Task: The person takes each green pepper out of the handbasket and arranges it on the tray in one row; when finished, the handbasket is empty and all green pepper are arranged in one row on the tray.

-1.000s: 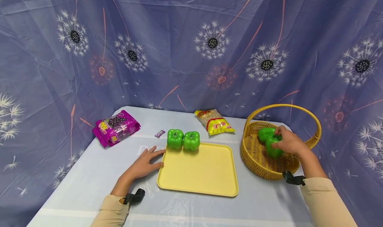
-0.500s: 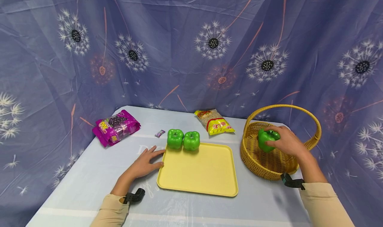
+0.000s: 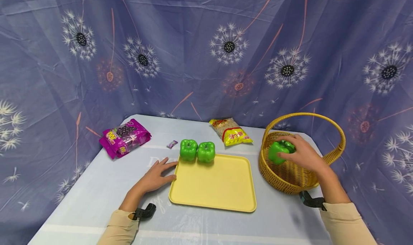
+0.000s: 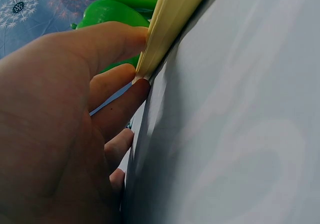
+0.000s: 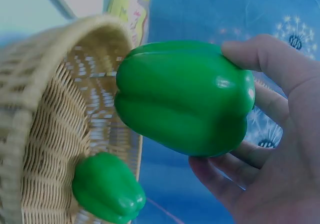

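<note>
My right hand (image 3: pixel 303 152) grips a green bell pepper (image 3: pixel 276 152) between thumb and fingers over the wicker basket (image 3: pixel 269 175). In the right wrist view, that pepper lies sideways near the basket's rim, and a second green bell pepper (image 5: pixel 107 188) rests inside the basket. My left hand (image 3: pixel 156 177) lies by the left edge of the yellow tray (image 3: pixel 214 185), fingers spread and loose. Its fingertips touch the tray's side in the left wrist view. At the tray's back left corner, two green bell peppers (image 3: pixel 188 150) stand side by side.
Behind the tray lies a yellow food packet (image 3: pixel 233 132). A purple bag (image 3: pixel 126 138) with grape pictures is at the far left, and a small purple wrapped candy (image 3: pixel 172 144) is near the peppers. The basket's tall handle (image 3: pixel 304 114) arches over its opening.
My right hand has lifted a bell pepper from the basket's floor and moved it left toward the near-tray side of the rim. The left hand has stayed in place.
</note>
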Action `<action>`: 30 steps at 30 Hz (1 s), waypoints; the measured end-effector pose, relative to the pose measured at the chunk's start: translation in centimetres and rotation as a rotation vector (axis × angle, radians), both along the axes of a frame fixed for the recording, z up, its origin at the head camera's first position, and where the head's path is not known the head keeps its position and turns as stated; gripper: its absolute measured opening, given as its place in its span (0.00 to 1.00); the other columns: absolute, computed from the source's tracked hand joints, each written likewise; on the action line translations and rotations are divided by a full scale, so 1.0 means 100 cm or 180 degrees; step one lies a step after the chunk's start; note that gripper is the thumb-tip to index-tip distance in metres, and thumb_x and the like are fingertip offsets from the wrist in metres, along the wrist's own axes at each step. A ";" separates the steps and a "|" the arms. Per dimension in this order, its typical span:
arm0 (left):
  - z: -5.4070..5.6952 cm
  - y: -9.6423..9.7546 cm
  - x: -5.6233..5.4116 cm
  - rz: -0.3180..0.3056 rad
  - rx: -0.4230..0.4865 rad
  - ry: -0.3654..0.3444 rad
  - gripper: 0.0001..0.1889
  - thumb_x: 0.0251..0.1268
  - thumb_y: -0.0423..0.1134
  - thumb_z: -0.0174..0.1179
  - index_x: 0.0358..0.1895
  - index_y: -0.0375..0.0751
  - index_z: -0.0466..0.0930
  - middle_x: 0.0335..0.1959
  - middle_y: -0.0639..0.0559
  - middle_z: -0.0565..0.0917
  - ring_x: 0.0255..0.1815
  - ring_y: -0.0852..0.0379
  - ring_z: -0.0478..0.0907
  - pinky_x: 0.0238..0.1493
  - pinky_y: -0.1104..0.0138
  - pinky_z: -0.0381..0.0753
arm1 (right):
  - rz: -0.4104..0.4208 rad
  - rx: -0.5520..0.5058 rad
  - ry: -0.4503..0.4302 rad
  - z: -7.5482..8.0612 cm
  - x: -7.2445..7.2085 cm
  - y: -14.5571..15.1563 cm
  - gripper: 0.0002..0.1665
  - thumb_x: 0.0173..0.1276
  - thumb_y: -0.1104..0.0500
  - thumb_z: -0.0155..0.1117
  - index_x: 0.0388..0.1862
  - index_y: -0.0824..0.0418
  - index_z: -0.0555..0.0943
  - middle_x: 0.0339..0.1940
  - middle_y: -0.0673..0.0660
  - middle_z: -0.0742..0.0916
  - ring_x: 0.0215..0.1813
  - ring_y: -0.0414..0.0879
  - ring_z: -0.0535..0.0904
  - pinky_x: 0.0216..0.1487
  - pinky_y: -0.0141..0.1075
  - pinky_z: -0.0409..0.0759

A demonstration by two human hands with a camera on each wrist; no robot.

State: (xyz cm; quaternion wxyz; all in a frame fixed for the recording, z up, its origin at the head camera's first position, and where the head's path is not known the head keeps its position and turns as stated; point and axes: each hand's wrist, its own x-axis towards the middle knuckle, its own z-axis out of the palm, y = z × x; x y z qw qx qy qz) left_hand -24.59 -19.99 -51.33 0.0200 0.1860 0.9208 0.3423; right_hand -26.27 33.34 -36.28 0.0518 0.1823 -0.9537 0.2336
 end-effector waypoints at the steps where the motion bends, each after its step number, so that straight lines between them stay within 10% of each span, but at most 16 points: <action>1: 0.000 0.000 0.000 0.0002 -0.0001 -0.0001 0.31 0.62 0.57 0.61 0.68 0.54 0.71 0.72 0.35 0.60 0.73 0.32 0.48 0.67 0.36 0.43 | 0.0020 0.0004 0.0027 0.000 0.000 -0.003 0.32 0.62 0.43 0.68 0.62 0.53 0.75 0.53 0.63 0.73 0.43 0.54 0.72 0.35 0.43 0.75; 30: -0.001 0.000 0.000 0.0002 -0.0007 -0.0025 0.31 0.63 0.57 0.60 0.69 0.55 0.70 0.72 0.37 0.60 0.73 0.34 0.47 0.68 0.37 0.43 | 0.0499 -0.0251 -0.0070 -0.019 -0.015 -0.079 0.30 0.60 0.49 0.72 0.62 0.46 0.76 0.56 0.56 0.73 0.53 0.52 0.73 0.50 0.54 0.76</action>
